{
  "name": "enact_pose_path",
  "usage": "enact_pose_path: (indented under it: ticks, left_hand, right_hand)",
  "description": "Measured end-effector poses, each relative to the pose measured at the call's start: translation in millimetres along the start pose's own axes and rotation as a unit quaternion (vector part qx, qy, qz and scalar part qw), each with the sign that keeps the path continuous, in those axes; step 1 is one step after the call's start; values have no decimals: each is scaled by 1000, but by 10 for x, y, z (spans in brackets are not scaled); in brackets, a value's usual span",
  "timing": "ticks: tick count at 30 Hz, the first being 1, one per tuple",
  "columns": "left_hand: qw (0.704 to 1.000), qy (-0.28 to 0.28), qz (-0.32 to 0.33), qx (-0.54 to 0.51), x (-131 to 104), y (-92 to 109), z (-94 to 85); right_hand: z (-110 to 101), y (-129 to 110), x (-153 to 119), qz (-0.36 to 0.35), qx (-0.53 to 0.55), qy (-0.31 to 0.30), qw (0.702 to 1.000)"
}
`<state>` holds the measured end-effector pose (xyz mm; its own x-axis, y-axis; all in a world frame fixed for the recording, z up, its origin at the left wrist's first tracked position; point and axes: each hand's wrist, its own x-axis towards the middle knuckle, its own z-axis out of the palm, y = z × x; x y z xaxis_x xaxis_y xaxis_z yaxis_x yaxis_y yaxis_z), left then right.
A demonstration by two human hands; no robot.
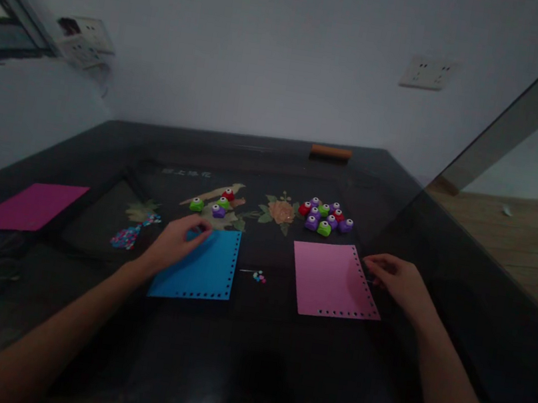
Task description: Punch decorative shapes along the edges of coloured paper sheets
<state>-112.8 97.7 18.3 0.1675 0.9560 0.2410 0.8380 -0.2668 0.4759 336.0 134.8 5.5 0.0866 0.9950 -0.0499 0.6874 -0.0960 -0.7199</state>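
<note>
My left hand [181, 239] rests over the upper part of a blue sheet of paper [203, 266], thumb and fingers drawn together near its top edge. Whatever lies between those fingertips is too small to make out. Holes run along the sheet's right and bottom edges. My right hand [397, 280] is beside the right edge of a pink sheet [331, 278], also holed along its right and bottom edges. Its fingers are curled to the thumb; anything in them is hidden. Between the sheets lie small coloured dots [259, 277] and a thin pale stick [247, 270].
Behind the pink sheet is a cluster of red, green and purple one-eyed figures [326, 217]; several more figures [218, 211] stand behind the blue sheet. Multicoloured speckled bits [125, 237] and a magenta sheet [28, 207] lie left. A brown bar [331, 151] sits at the dark table's back edge.
</note>
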Motion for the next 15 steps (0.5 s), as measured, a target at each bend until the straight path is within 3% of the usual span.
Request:
enact_pose_path:
  ticks: [2, 5, 15]
  left_hand:
    - [997, 49, -54, 2, -70, -218, -39]
    - [996, 63, -66, 2, -126, -382, -54]
    - [999, 35, 22, 4, -139, -424, -98]
  right_hand:
    - [-2, 10, 14, 6, -10, 3, 1000]
    - [-6, 10, 34, -3, -15, 24, 1000]
    - [38, -227, -26, -52, 21, 96, 994]
